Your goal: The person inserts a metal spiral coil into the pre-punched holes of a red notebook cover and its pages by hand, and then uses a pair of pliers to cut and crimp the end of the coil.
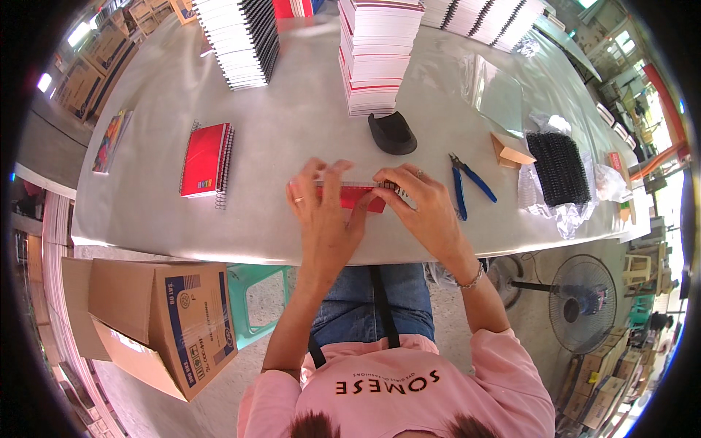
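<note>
A small red notebook (354,197) lies near the table's front edge, between my two hands. My left hand (321,215) is curled over its left part, thumb along the near side; some fingertips are blurred. At the right end of the far edge, my right hand (422,204) pinches the notebook's edge, where a short stretch of black spiral binding (388,185) shows. Just to the right lie blue-handled cutting pliers (467,184), their jaws pointing away. A curved black holder (393,133) sits beyond my hands.
Left of my hands is a stack of red spiral notebooks (204,160). Tall stacks of unbound pages (376,55) and bound books (237,40) stand farther back. Black coils (558,168) lie on plastic at right. An opened carton (161,314), green stool (252,299) and fan (583,303) stand below.
</note>
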The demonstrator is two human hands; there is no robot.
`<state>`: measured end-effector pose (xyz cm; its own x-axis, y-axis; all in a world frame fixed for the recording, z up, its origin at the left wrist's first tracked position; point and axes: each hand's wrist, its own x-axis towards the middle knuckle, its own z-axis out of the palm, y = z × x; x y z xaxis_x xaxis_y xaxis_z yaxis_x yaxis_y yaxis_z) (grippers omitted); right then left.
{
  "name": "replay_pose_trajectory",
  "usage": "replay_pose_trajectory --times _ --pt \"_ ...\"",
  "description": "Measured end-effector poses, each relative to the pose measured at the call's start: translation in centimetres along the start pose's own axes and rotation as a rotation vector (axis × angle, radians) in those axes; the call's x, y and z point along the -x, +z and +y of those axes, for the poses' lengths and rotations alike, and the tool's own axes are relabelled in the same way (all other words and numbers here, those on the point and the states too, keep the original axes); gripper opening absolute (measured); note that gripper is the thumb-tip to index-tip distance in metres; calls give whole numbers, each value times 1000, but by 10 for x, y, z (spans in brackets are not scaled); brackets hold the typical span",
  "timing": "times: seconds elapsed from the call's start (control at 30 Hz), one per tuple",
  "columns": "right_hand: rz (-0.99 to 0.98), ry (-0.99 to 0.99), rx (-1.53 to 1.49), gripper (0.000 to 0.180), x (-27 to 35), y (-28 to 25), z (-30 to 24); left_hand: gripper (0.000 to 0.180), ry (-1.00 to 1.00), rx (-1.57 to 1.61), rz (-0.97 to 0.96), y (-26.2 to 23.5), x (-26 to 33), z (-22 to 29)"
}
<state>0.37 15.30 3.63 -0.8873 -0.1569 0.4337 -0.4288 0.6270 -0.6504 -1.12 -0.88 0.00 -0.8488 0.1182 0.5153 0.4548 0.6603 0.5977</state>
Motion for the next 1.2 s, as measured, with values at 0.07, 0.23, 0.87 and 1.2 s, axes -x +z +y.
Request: replay_pose_trajectory --times 0.07,0.23,0.87,1.2 --pt "-27 85 -76 16 -1 1 0 66 -94 160 127 1 0 1" --pt "-18 77 -86 13 1 4 1 68 -119 171 132 1 2 -7" --pt "43 -70 345 43 -35 0 98 67 -112 326 -46 -21 -1 -34" --pt "-621 299 -1180 41 -5 -54 69 74 -88 353 -83 -19 1 -38"
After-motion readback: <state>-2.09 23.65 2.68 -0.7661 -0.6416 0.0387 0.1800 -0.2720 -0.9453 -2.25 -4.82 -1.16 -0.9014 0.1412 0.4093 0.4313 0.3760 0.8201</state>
